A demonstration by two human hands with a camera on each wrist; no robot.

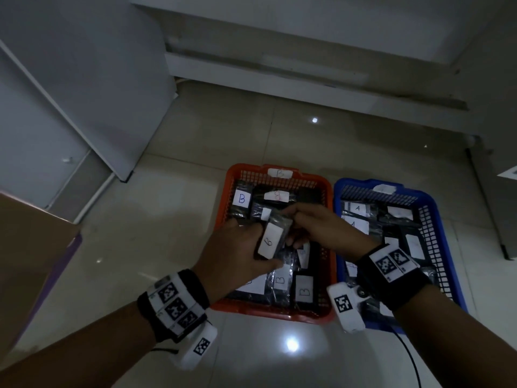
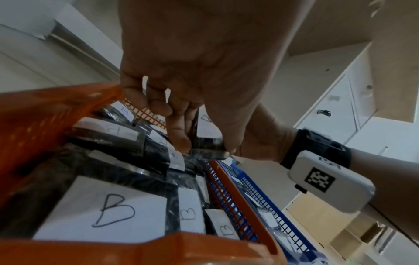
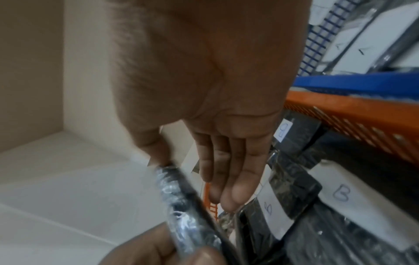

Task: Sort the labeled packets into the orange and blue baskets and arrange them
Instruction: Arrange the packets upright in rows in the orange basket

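Observation:
A black packet (image 1: 270, 242) with a white B label hangs tilted over the orange basket (image 1: 279, 313). My left hand (image 1: 260, 245) pinches its lower part between thumb and fingers, as the left wrist view shows (image 2: 206, 146). My right hand (image 1: 302, 228) reaches in from the right; its thumb touches the packet's (image 3: 181, 211) upper end, and its fingers (image 3: 226, 193) stay straight beside it. Several B-labeled packets (image 2: 102, 209) lie in the orange basket. The blue basket (image 1: 414, 193) to the right holds A-labeled packets (image 1: 356, 208).
The two baskets stand side by side on a glossy tiled floor (image 1: 173, 247). A cardboard box (image 1: 33, 247) is at the left, with a white cabinet (image 1: 84, 93) behind it. A black cable (image 1: 411, 357) trails from my right wrist.

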